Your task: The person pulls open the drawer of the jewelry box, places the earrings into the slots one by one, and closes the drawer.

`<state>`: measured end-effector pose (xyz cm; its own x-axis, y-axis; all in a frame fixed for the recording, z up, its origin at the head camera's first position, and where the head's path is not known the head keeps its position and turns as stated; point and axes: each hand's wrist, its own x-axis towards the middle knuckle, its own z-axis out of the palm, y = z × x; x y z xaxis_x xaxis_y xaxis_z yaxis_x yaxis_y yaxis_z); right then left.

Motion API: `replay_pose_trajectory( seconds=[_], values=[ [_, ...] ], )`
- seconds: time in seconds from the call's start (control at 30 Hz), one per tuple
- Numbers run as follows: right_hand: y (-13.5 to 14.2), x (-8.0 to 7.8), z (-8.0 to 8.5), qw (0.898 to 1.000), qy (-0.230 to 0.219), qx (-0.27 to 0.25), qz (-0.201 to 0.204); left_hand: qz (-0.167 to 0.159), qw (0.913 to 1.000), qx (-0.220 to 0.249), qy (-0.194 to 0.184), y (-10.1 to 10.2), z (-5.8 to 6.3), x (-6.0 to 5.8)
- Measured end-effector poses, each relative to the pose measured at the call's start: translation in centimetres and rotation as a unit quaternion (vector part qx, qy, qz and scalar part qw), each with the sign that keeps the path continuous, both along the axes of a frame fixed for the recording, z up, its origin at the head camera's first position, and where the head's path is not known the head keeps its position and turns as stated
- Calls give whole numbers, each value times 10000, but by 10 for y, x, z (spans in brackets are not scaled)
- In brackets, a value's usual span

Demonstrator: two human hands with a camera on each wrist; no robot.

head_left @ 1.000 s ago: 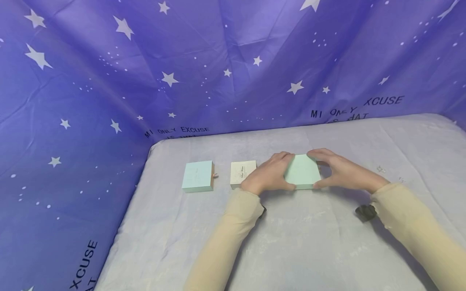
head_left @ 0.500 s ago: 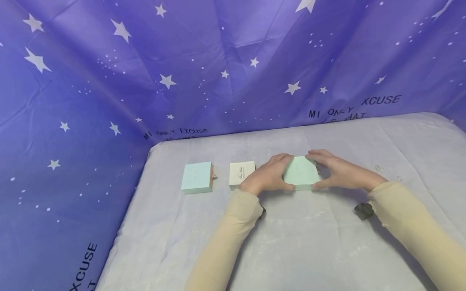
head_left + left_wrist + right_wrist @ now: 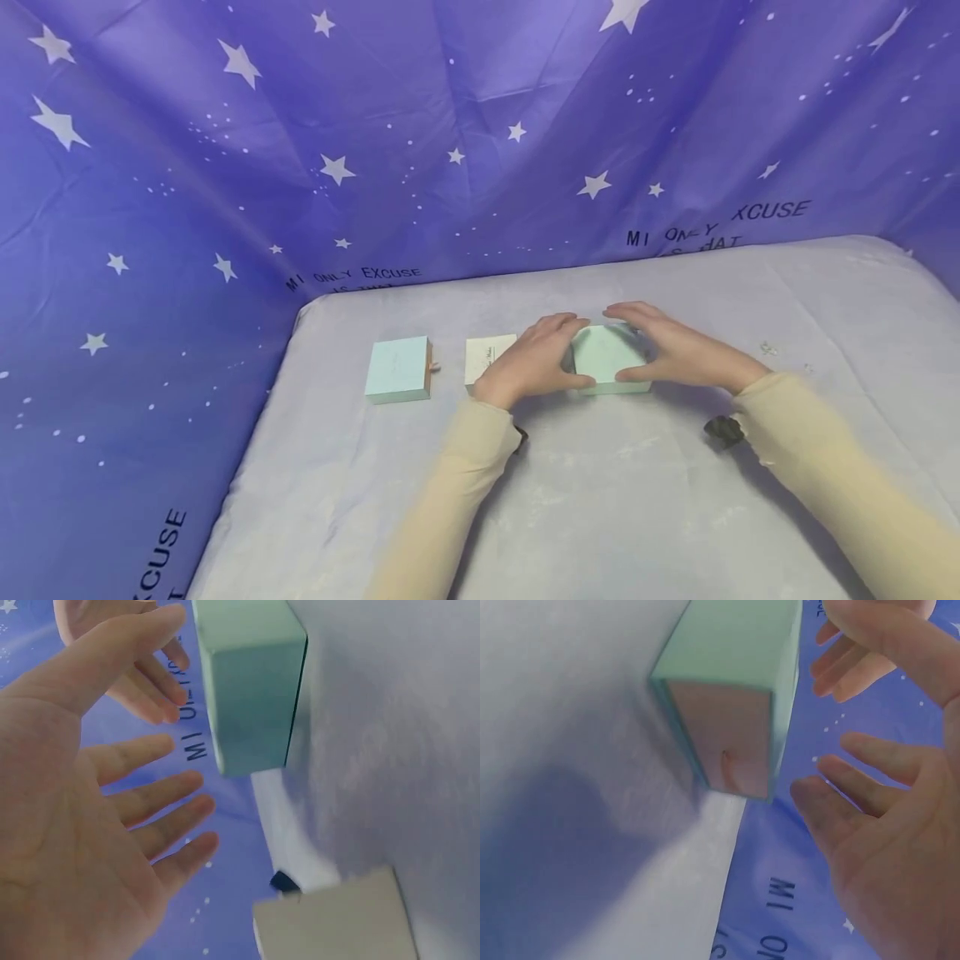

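Observation:
A mint-green box (image 3: 603, 354) lies on the bed-like surface between my two hands. My left hand (image 3: 534, 358) is held at its left side; in the left wrist view the fingers (image 3: 161, 795) are spread, nearly straight, and clear of the box. My right hand (image 3: 686, 350) stands at the other side, thumb and fingertips over the box's top in the head view. The right wrist view shows its loosely bent fingers (image 3: 855, 772) apart from the box. A pinkish drawer end (image 3: 724, 735) with a small ribbon pull faces the right hand. Neither hand holds anything.
Left of the hands, a cream box (image 3: 483, 354) with dark lettering is partly hidden by my left hand. Farther left lies a light-blue drawer box (image 3: 399, 369) with a ribbon pull. Small shiny pieces (image 3: 768, 348) lie to the right. A purple starry curtain (image 3: 450, 167) hangs behind.
My right hand has shifted left and over the mint-green box, its fingertips leaving the edges. The left hand has moved only slightly. All the boxes stay where they were; the head view drifts a little.

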<state>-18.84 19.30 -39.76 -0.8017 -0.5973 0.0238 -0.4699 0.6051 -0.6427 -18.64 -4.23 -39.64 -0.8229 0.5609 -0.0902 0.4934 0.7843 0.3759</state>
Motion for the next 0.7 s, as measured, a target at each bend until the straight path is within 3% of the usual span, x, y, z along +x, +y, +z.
replay_pose_trajectory(
  seconds=[0.23, 0.7],
  values=[
    [-18, -1, -2, 9997, 92, -184, 108, 198, 9997, -14, 138, -23, 6, 7],
    [-70, 5, -15, 9988, 330, 17, 363, 710, 9973, 119, -120, -71, 6, 21]
  ],
)
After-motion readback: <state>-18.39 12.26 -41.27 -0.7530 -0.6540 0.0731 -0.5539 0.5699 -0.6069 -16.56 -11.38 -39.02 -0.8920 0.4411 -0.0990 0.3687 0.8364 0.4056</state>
